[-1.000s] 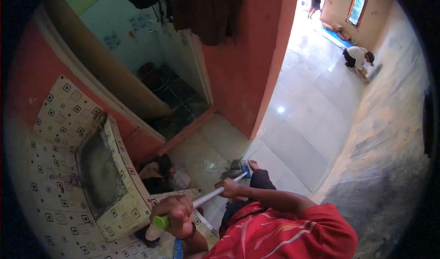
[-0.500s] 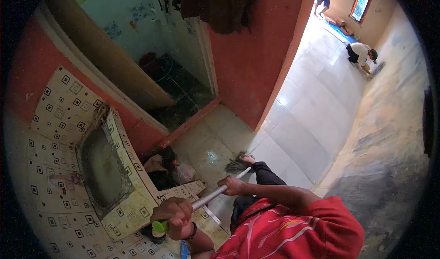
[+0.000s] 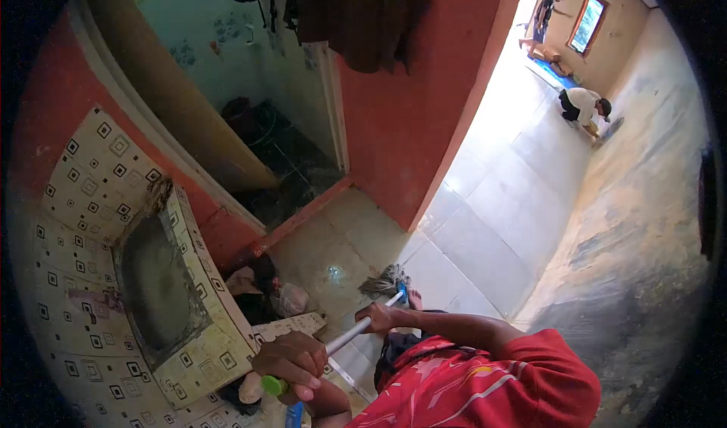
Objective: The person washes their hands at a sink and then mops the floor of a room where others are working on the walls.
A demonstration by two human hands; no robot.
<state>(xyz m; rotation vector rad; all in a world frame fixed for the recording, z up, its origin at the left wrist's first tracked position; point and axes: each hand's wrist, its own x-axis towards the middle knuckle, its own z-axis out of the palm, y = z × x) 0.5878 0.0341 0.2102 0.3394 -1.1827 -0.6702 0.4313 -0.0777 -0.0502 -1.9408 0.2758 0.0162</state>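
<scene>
My left hand (image 3: 291, 364) is closed round the upper end of a mop handle, beside its green cap (image 3: 274, 385). Further down the pale pole (image 3: 350, 336), my right hand (image 3: 379, 318) grips it too. The grey string mop head (image 3: 384, 282) lies on the tiled floor (image 3: 363, 227), joined to the pole by a blue piece (image 3: 402, 286). A bare foot (image 3: 414, 299) is right beside the mop head.
A tiled counter with a basin (image 3: 163, 292) stands at left, near bags (image 3: 291, 300) on the floor. Behind are a bathroom doorway and a red wall (image 3: 409, 110). One person (image 3: 581, 106) crouches by the right wall; another (image 3: 543, 19) stands farther back.
The mop head has shifted slightly, and its blue joint now shows. The view has moved a little, bringing more of the standing person into sight. Both hands keep their grip.
</scene>
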